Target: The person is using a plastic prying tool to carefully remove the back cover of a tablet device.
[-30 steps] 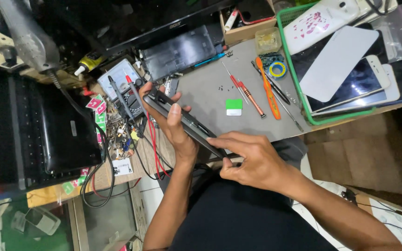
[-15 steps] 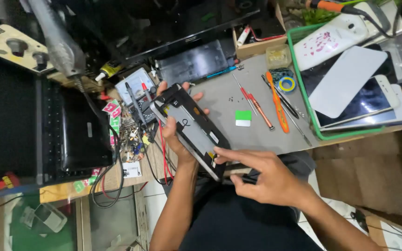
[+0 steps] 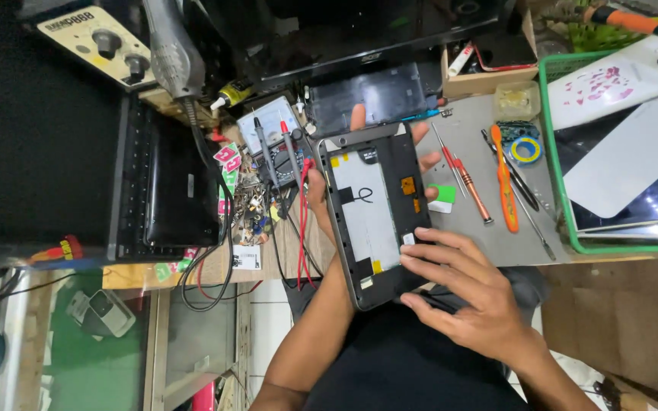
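Head view, item one: an opened tablet [image 3: 375, 215], back cover off, is lying face down across the person's left hand [image 3: 321, 199]. That hand is cupping it from beneath, with fingertips [image 3: 357, 118] showing past the far edge and along the right side, so it is gripping the tablet. The tablet is hovering over the near edge of the grey surface [image 3: 481, 221], above the person's lap. Its exposed inside is showing a pale battery panel, yellow tape tabs and a small orange part.

Item two: the right hand [image 3: 462, 293] is resting open, fingers spread, with the fingertips touching the tablet's near right corner; nothing is clasped in it.

Item three, left of the tablet: a multimeter [image 3: 272, 137] with red leads [image 3: 302, 221] trailing down beside the left wrist.

Item four, beyond the tablet: a dark back cover [image 3: 371, 97] lying flat, just past the fingertips.

Item five, right of the tablet: a red-handled screwdriver [image 3: 466, 186], an orange pry tool [image 3: 503, 179] and a roll of tape [image 3: 525, 150], all lying on the surface near one another.

Item six, far right: a green tray [image 3: 554, 152] holding phones and a white panel.
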